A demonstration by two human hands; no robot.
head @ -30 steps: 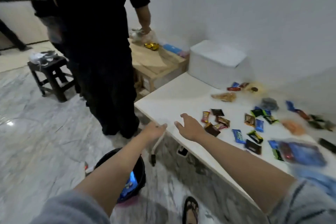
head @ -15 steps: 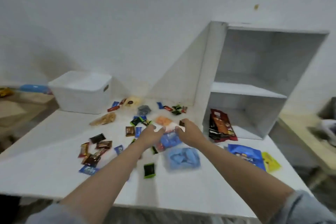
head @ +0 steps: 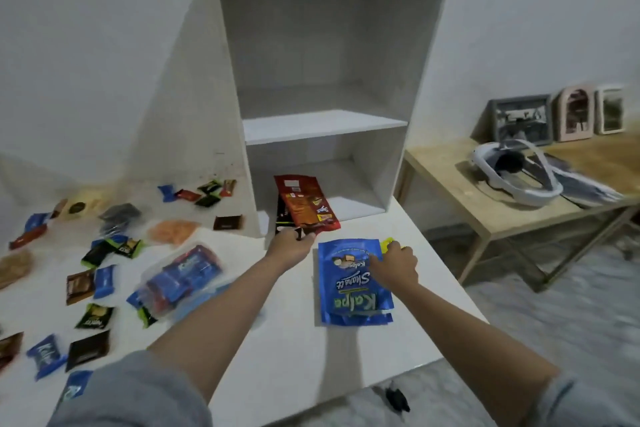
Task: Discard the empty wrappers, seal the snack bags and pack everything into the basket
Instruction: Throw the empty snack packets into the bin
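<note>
My left hand [head: 292, 246] grips the lower edge of a red-brown snack bag [head: 304, 206] that leans at the mouth of the white shelf unit, with a black bag behind it. My right hand [head: 394, 265] rests on the top right corner of a blue Kalpa snack bag [head: 348, 291] lying flat on the white table [head: 298, 357], fingers touching a yellow packet [head: 389, 242] partly hidden beneath. A clear bag of blue biscuit packs [head: 180, 279] lies left of my left arm. Several small wrapped snacks [head: 93, 288] are scattered over the table's left half. The basket is out of view.
A white two-level shelf unit [head: 322, 121] stands on the table against the wall. To the right is a wooden side table [head: 512, 218] with a white headset [head: 509, 180] and picture frames [head: 554, 118]. The white table's edge runs close on the right and front.
The view has swung right, from the floor bin and standing person to the shelf unit. My left hand took hold of the red-brown bag; my right hand moved onto the blue Kalpa bag.
</note>
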